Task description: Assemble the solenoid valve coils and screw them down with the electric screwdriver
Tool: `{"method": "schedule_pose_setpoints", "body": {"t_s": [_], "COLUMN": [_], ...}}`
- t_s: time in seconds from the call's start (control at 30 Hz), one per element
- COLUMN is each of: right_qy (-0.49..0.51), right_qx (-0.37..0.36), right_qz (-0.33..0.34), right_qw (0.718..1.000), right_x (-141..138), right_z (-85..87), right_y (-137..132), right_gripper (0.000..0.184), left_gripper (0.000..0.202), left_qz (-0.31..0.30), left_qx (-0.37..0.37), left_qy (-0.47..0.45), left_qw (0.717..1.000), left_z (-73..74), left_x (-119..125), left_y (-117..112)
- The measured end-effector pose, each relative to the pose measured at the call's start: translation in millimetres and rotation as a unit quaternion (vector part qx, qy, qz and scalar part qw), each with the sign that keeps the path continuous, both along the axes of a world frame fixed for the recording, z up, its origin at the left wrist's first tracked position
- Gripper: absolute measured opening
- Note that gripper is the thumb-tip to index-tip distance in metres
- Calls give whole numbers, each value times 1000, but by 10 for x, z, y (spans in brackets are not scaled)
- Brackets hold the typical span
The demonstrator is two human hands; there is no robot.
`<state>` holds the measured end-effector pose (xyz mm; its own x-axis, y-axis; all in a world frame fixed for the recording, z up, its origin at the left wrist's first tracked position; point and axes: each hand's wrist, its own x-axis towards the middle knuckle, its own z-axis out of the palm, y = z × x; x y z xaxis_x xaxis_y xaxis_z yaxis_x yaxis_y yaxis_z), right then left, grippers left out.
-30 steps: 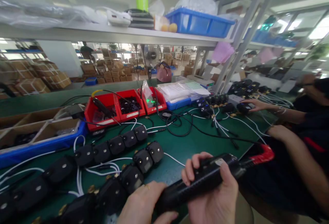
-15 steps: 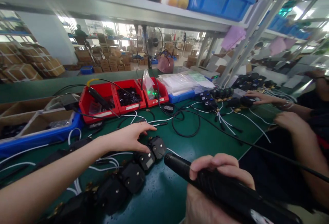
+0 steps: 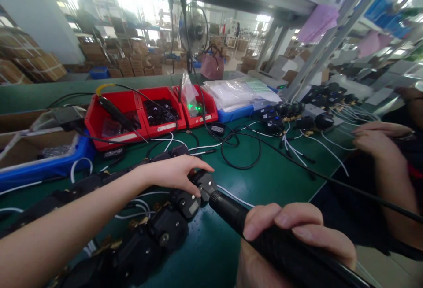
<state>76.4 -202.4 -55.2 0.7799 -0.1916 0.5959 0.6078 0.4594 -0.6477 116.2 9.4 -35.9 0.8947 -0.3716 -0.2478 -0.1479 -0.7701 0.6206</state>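
Note:
My right hand [image 3: 291, 239] is wrapped round a black electric screwdriver [image 3: 231, 211], which slants up to the left. Its front end meets the near side of a small black housing [image 3: 205, 183] with shiny screws; the bit itself is hard to make out. My left hand [image 3: 178, 173] pinches that housing from the left, thumb on the near side and fingers over the far side. Several similar black housings [image 3: 168, 224] with brass fittings and white cables stand in a row running toward me, partly under my left forearm.
Red bins [image 3: 161, 116] holding small black parts stand behind, with a pen-like tool [image 3: 115, 114] lying in one. A blue divided box [image 3: 79, 153] is at left. Looped black cable [image 3: 243, 167] crosses the green bench. At right, a co-worker's hands [image 3: 373, 140] are near more housings.
The screwdriver's front end has come up against the end housing. My left fingers have closed in around that housing. The view has tilted down, and the co-worker's hand has drawn back.

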Motion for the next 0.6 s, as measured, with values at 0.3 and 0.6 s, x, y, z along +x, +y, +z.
{"method": "schedule_pose_setpoints", "body": {"t_s": [0.3, 0.6], "right_qy": [-7, -21], "right_qx": [-6, -16], "right_qz": [-8, 0], "right_qw": [1000, 1000], "right_x": [-3, 22], "right_z": [30, 18], "right_y": [50, -47], "right_gripper": [18, 11], "left_gripper": [68, 63], "left_qz": [13, 17], "left_qx": [-5, -19], "left_qy": [2, 5], "left_qw": [1000, 1000], "left_z": [-24, 0], "left_x": [-10, 6], "left_y": [-2, -25]}}
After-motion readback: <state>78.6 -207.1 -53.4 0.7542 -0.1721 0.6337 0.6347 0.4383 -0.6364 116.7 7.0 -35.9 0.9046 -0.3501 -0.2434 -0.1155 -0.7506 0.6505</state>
